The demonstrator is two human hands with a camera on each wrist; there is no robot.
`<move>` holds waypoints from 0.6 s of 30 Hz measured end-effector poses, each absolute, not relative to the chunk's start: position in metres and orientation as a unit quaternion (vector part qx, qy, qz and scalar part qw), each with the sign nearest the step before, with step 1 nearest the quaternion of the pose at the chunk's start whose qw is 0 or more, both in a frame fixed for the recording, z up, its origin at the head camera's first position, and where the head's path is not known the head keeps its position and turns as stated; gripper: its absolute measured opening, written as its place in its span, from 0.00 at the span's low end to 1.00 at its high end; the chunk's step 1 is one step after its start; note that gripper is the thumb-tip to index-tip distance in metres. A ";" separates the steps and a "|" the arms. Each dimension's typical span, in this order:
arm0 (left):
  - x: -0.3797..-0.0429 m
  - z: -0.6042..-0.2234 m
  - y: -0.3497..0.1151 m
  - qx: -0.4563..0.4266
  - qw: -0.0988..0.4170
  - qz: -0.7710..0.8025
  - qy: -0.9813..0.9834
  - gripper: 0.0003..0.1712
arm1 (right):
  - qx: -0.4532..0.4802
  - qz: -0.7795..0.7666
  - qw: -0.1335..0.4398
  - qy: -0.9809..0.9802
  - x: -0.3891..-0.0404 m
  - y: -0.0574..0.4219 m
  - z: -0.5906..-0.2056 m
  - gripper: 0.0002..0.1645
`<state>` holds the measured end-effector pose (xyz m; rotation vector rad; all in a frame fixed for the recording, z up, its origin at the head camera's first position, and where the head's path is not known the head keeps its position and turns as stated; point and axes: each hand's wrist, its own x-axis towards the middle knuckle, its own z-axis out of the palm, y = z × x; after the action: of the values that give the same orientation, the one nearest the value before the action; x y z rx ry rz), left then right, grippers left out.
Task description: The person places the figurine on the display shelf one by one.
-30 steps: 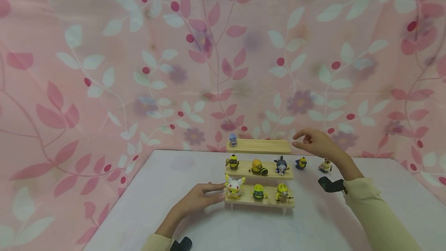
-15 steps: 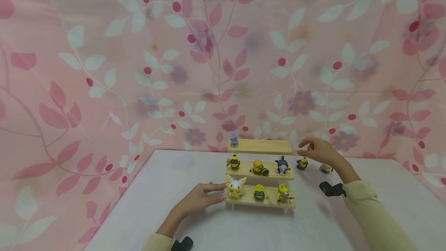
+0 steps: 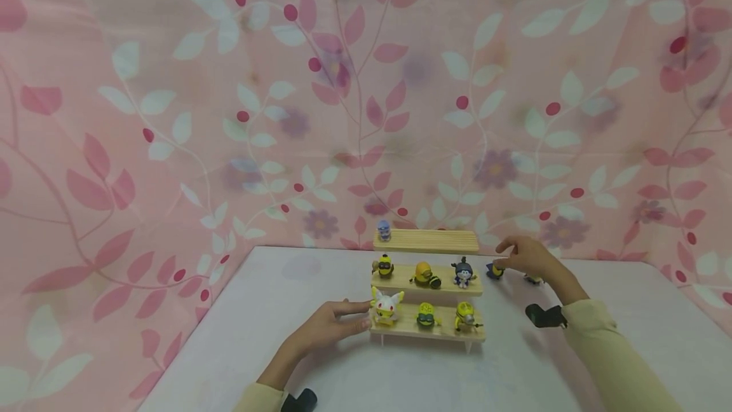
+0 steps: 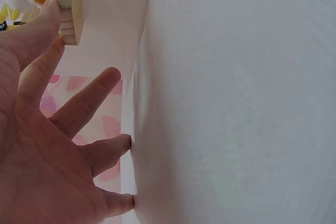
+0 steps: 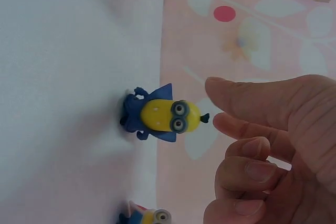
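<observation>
My left hand (image 3: 323,330) is at the left end of the wooden tiered display stand (image 3: 407,330). In the left wrist view its thumb and index finger touch the end of the lowest board, while the other fingers spread toward the white tabletop. My right hand (image 3: 530,257) hovers beside the stand, over a minion figurine (image 5: 163,115) in a blue collared outfit. In the right wrist view this figurine stands upright, its head just short of the parted thumb and index finger. The remaining fingers curl loosely and hold nothing.
A second small figurine (image 5: 149,216) stands nearby, partly cut off. On the top board is a bluish figurine (image 3: 384,231) at the left. Several more, including a white-hooded yellow one (image 3: 386,308), line the two lower boards. A pink floral backdrop (image 3: 366,113) rises behind.
My right hand has come down from beside the top board to the blue-clad minion figurine, now partly covering it in the head view. The left hand stays at the stand.
</observation>
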<state>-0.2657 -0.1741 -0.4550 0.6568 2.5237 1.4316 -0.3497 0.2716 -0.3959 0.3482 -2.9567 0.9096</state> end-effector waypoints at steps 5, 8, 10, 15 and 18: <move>-0.266 -0.455 -0.174 0.220 0.084 0.481 0.844 0.23 | 0.099 0.280 0.004 -0.955 -0.351 0.271 -0.401 0.24; -0.265 -0.455 -0.174 0.221 0.084 0.481 0.844 0.23 | 0.095 0.268 0.000 -0.959 -0.350 0.270 -0.400 0.24; -0.265 -0.455 -0.174 0.220 0.085 0.482 0.844 0.23 | 0.095 0.261 0.000 -0.961 -0.350 0.268 -0.400 0.24; -0.265 -0.455 -0.174 0.218 0.086 0.481 0.845 0.23 | 0.093 0.248 0.002 -0.964 -0.350 0.267 -0.402 0.20; -0.265 -0.455 -0.174 0.215 0.087 0.480 0.846 0.23 | 0.094 0.245 0.008 -0.965 -0.352 0.268 -0.406 0.18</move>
<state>-0.2649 -0.1740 -0.4548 0.6393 2.5221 1.4288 -0.3521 0.2682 -0.4058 0.2933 -3.0168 0.7654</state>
